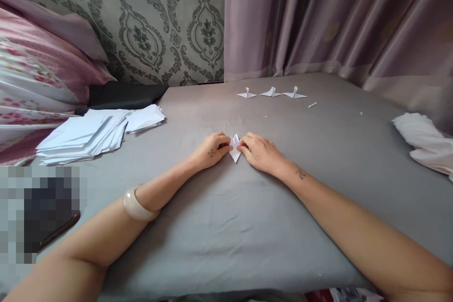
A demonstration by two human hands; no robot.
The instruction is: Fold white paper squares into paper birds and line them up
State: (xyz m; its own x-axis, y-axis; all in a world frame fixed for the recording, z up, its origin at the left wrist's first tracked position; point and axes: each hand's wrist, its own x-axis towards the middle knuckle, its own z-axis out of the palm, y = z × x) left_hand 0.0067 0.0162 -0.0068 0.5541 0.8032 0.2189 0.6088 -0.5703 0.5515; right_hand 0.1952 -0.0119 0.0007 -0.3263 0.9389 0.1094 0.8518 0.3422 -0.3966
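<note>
A pale bangle (137,206) circles the left forearm. Past it, just above or on the grey sheet (212,240), a folded white paper diamond (235,150) sits between the hands: the left hand (213,150) pinches its left edge, the right hand (261,152) its right. Farther left lies a paper stack (83,134); beyond the hands, slightly right, stand three origami cranes (271,93).

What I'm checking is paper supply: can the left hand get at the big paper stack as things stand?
Probably yes: only grey cloth shows between the left hand and the big paper stack. The hand holds the folded paper, though, so it would likely need to release that first.
</note>
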